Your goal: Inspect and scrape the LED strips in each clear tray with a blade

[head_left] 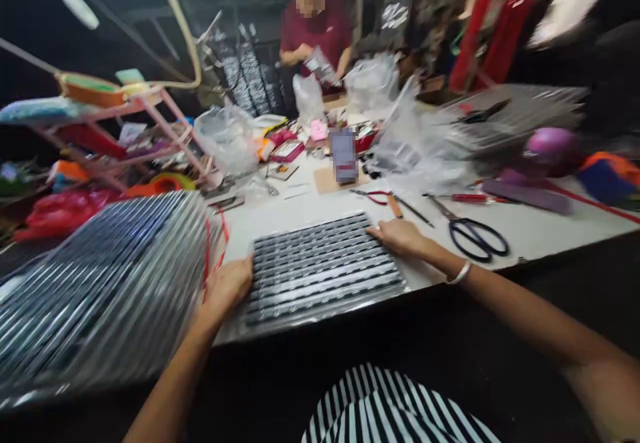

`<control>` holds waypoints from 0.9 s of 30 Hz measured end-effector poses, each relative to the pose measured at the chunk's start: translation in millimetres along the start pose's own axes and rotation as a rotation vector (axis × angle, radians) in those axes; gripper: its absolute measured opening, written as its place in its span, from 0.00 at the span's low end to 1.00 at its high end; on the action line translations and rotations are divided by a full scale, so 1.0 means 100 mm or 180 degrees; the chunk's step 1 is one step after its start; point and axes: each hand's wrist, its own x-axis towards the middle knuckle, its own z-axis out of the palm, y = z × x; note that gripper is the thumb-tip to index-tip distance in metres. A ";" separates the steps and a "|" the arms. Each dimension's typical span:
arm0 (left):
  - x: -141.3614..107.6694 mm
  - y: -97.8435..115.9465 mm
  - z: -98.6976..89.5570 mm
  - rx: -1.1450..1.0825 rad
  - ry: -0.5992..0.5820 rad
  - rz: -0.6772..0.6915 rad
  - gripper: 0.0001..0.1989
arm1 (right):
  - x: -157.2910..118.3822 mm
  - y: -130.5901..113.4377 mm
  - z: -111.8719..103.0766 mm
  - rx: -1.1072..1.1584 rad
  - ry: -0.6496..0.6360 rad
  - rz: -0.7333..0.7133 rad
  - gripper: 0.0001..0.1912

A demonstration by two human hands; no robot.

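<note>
A flat clear plastic tray with rows of dark and silvery pieces [325, 266] lies at the front edge of the white table. My left hand [230, 288] grips its left edge, the fingers partly hidden and blurred. At the upper right corner, my right hand [397, 236] pinches the tray's edge between thumb and fingers. A tall stack of similar trays [115, 276] stands just left of my left hand, with a red ribbon [223, 229] hanging between. Beyond my right hand are an orange-handled tool [395, 205] and large black-handled scissors [477, 239].
Red-handled pliers [376, 196], a red screwdriver [470, 198] and a blurred phone [344, 156] lie on the table [295, 206]. Clear plastic bags [415, 143] crowd the back. A pink rack [165, 123] stands at left. Across the table, a person in a dark red shirt [327, 33] handles a bag.
</note>
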 end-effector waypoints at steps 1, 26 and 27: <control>-0.02 -0.02 0.02 0.0062 -0.0038 -0.0043 0.29 | -0.02 0.00 0.02 -0.0109 -0.0005 0.0026 0.28; -0.60 -0.22 0.44 -0.2700 0.0657 -0.0218 0.28 | -0.42 -0.14 0.72 0.1440 0.1906 -0.0570 0.23; -0.62 -0.20 0.40 -0.2936 0.0666 -0.0318 0.28 | -0.44 -0.15 0.67 0.1613 0.1893 -0.0545 0.22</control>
